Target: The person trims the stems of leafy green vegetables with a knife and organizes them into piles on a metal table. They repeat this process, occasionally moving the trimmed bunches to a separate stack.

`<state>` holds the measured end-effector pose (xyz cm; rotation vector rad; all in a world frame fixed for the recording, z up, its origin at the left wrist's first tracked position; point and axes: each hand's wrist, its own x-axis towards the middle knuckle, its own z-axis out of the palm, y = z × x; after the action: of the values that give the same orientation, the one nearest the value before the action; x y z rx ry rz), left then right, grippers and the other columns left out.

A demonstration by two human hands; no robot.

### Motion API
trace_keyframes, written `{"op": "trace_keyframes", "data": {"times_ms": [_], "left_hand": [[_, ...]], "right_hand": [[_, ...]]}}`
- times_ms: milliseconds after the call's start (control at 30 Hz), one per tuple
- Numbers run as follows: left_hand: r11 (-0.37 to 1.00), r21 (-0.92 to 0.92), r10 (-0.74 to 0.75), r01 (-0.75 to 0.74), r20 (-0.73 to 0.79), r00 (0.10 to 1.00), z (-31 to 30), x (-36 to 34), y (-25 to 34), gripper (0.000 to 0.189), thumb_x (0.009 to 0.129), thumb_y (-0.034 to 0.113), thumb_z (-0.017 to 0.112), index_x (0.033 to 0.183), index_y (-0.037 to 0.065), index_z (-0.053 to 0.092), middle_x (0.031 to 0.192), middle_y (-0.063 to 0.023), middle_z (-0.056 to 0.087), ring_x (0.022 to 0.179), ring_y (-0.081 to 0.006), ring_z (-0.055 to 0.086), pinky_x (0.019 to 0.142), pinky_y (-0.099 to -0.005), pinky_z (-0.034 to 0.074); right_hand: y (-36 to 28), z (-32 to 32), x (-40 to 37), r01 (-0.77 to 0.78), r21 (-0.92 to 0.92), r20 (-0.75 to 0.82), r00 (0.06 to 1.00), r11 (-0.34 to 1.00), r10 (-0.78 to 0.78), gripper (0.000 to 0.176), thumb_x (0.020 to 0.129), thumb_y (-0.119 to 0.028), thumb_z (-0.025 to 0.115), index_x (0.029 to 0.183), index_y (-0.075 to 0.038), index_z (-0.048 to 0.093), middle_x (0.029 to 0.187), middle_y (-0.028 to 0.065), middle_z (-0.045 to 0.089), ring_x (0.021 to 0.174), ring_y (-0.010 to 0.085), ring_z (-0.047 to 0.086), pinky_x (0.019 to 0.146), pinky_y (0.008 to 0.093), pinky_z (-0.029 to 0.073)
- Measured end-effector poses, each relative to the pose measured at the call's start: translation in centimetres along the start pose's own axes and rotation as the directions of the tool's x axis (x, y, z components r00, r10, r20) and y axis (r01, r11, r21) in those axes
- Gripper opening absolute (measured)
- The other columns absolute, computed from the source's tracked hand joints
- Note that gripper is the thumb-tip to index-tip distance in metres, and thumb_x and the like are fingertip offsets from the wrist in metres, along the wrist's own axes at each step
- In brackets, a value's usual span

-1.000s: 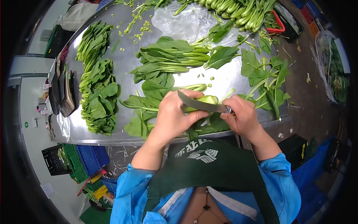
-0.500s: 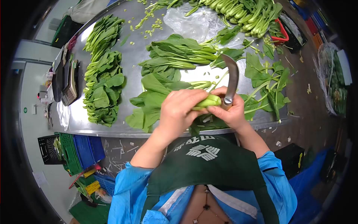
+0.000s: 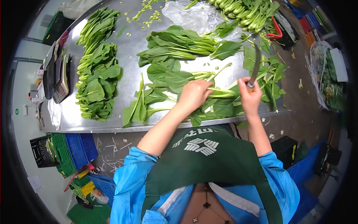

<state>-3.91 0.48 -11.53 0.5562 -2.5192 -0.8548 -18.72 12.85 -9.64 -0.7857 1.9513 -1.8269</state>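
Note:
My right hand (image 3: 250,98) is closed round the wooden handle of a curved knife (image 3: 256,61), its blade pointing up and away from me. My left hand (image 3: 194,94) has its fingers curled at the end of a pale green stalk of leafy greens (image 3: 222,92). That stalk stretches across to the right hand, with broad leaves below it. Just beyond my left hand lie cut leafy greens (image 3: 175,77). Single leaves with stalks (image 3: 140,110) rest to its left. A larger bunch of greens (image 3: 181,46) lies farther back on the metal table (image 3: 128,80).
A long row of greens (image 3: 97,74) lines the table's left side, beside a scale (image 3: 61,80). Clear plastic sheet (image 3: 192,16) and a heap of greens (image 3: 246,13) are at the back. Loose leafy stems (image 3: 274,80) lie at right. Crates (image 3: 80,149) stand below left.
The bunch that both hands held is out of them. My left hand has moved forward and right to a stalk. My right hand has moved right with the knife.

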Motion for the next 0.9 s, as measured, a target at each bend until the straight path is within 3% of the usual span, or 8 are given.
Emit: {"op": "trace_keyframes", "data": {"times_ms": [100,333,400,467,533,700,800,900], "left_hand": [[0.991,-0.005,0.132,-0.133,0.142,0.981,4.4,1.9,0.9,0.016,0.070,0.017,0.066,0.082,0.006,0.064,0.075,-0.0102,0.062,0.074,-0.0294,0.059,0.066,-0.0383,0.047],[0.949,0.264,0.085,-0.170,0.305,0.949,8.7,3.7,0.1,0.036,0.067,0.026,0.070,0.095,0.006,0.057,0.090,-0.0092,0.058,0.082,-0.0236,0.056,0.073,-0.0349,0.043],[0.889,-0.395,-0.118,0.230,0.289,0.950,5.0,3.8,0.0,0.038,0.074,0.027,0.068,0.102,0.005,0.053,0.087,-0.0053,0.057,0.080,-0.0183,0.055,0.075,-0.0324,0.043],[0.497,-0.708,-0.300,0.503,0.403,0.864,-0.3,3.7,-0.1,0.042,0.076,0.026,0.068,0.107,0.005,0.049,0.084,-0.0022,0.056,0.077,-0.0140,0.053,0.073,-0.0280,0.043],[0.258,-0.882,-0.465,0.394,0.245,0.851,-4.2,3.1,-0.5,0.044,0.075,0.023,0.070,0.109,0.006,0.047,0.079,0.0007,0.055,0.072,-0.0103,0.050,0.065,-0.0238,0.041],[0.836,-0.358,-0.446,0.415,-0.002,0.895,-11.8,1.7,0.5,0.021,0.070,0.015,0.073,0.073,0.007,0.054,0.063,0.0046,0.047,0.057,-0.0048,0.043,0.051,-0.0203,0.034],[0.890,0.138,-0.434,0.435,-0.039,0.900,-11.7,0.0,0.3,0.021,0.069,0.016,0.071,0.079,0.005,0.057,0.066,-0.0091,0.059,0.059,-0.0184,0.056,0.056,-0.0302,0.043],[0.852,0.315,-0.457,0.418,0.060,0.887,-10.0,-1.0,-1.6,0.028,0.068,0.025,0.070,0.087,0.006,0.060,0.075,-0.0167,0.062,0.071,-0.0326,0.060,0.062,-0.0400,0.046]], "right_hand": [[-0.5,-2.2,0.2,-0.216,0.150,-0.060,0.972,0.965,0.227,0.008,0.082,-0.009,0.063,0.082,-0.005,0.056,0.064,-0.0064,0.048,0.052,-0.0004,0.038,0.044,0.0159,0.028],[0.9,-4.0,-1.2,-0.162,0.155,-0.062,0.983,0.975,0.173,0.009,0.082,-0.008,0.063,0.083,-0.004,0.055,0.064,-0.0067,0.048,0.052,-0.0006,0.038,0.045,0.0161,0.028],[1.9,-4.4,-0.7,-0.178,0.192,-0.099,0.975,0.965,0.200,0.008,0.082,-0.007,0.063,0.083,-0.004,0.056,0.063,-0.0070,0.047,0.052,-0.0005,0.038,0.045,0.0161,0.028],[3.8,-4.0,0.0,-0.252,0.178,-0.045,0.963,0.951,0.264,0.008,0.081,-0.007,0.063,0.085,-0.004,0.056,0.064,-0.0060,0.049,0.052,-0.0002,0.039,0.046,0.0159,0.028],[4.7,-1.4,1.2,-0.278,0.011,0.104,0.956,0.961,0.275,0.016,0.078,-0.010,0.065,0.089,-0.002,0.058,0.073,-0.0007,0.057,0.060,0.0046,0.048,0.054,0.0199,0.039],[9.2,5.9,4.7,0.185,-0.415,0.429,0.903,0.891,0.012,0.038,0.070,-0.010,0.066,0.106,-0.002,0.056,0.099,0.0174,0.060,0.090,0.0327,0.057,0.079,0.0378,0.045],[10.4,6.3,5.5,0.265,-0.538,0.532,0.843,0.800,0.078,0.037,0.068,-0.013,0.069,0.102,-0.003,0.057,0.098,0.0185,0.059,0.091,0.0345,0.056,0.077,0.0408,0.044],[10.0,5.5,5.7,0.230,-0.612,0.556,0.806,0.757,0.203,0.035,0.066,-0.019,0.073,0.093,-0.003,0.060,0.092,0.0190,0.060,0.088,0.0348,0.057,0.073,0.0418,0.044]]}}
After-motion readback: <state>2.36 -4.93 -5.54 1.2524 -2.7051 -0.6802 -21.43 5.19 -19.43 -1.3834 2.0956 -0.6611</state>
